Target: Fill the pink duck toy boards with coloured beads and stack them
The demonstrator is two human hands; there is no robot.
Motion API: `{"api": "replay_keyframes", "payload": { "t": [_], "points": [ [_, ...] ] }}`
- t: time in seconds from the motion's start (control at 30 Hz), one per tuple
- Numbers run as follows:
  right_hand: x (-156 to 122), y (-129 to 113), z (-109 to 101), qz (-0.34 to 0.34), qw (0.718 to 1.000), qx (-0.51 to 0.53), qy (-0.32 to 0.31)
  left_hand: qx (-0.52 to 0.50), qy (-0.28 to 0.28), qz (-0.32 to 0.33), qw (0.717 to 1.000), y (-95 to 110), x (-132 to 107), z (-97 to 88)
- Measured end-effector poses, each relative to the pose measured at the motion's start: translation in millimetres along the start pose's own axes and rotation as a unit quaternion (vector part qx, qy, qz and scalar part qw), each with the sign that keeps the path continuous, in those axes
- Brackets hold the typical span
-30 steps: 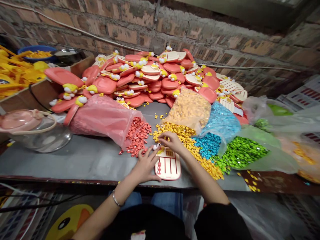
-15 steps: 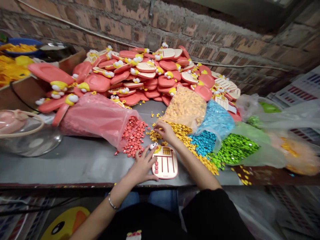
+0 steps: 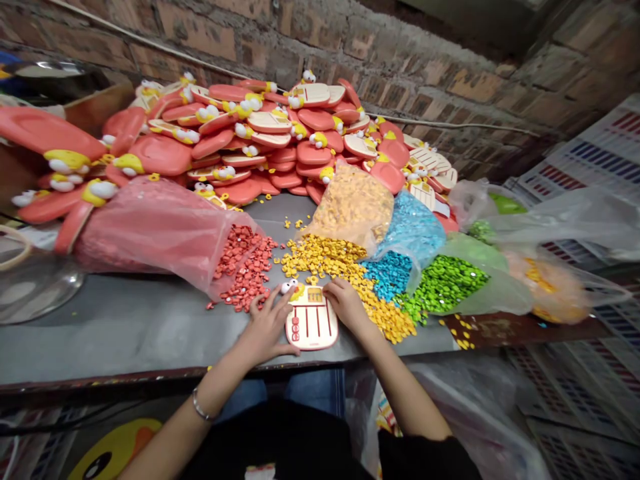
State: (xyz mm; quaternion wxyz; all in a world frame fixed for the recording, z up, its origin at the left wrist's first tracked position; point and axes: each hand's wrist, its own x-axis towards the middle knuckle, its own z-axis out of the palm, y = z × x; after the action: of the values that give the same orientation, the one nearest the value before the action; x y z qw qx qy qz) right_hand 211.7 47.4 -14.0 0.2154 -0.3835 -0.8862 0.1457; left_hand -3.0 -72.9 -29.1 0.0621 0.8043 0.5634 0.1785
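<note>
A cream toy board [image 3: 311, 339] with a duck-like head and bulging eyes lies flat near the table's front edge. Red beads [image 3: 295, 329] sit in a column in its leftmost slot; the other slots look bare. My left hand [image 3: 264, 328] holds the board's left side, fingertips by the head and thumb at the lower corner. At the upper right edge is my right hand [image 3: 349, 305], its fingers pinched together. Whatever is between those fingertips is too small to make out. Loose yellow beads [image 3: 325, 252] spread just behind and right of the board.
Left of the board, red beads [image 3: 245, 270] spill from a pink-filled bag [image 3: 155, 230]. Blue beads [image 3: 390, 273] and green beads [image 3: 453, 283] spill from bags on the right. Many red-backed boards [image 3: 280, 143] are piled against the brick wall [image 3: 380, 73]. A clear bowl [image 3: 43, 290] stands far left.
My right hand has come from the yellow beads back to the board's upper right edge. My left hand stays on the board. The whole view has shifted.
</note>
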Motion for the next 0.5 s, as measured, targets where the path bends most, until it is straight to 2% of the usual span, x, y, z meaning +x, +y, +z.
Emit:
{"api": "replay_keyframes", "payload": {
  "t": [0.07,0.17,0.27,0.5],
  "points": [
    [-4,2,-1,-0.022,1.000,-0.003,-0.004,0.002,-0.001,-0.003,1.000,-1,-1,0.9],
    [-18,3,-6,-0.045,0.998,0.045,-0.013,-0.001,-0.003,-0.011,1.000,-1,-1,0.8],
    [-27,-1,-4,-0.018,0.994,0.108,-0.003,-0.009,-0.013,-0.014,1.000,0,0,-1.0],
    [-5,-42,25,0.023,0.984,0.177,-0.023,-0.022,-0.032,-0.017,0.999,1,2,-1.9]
  ]
}}
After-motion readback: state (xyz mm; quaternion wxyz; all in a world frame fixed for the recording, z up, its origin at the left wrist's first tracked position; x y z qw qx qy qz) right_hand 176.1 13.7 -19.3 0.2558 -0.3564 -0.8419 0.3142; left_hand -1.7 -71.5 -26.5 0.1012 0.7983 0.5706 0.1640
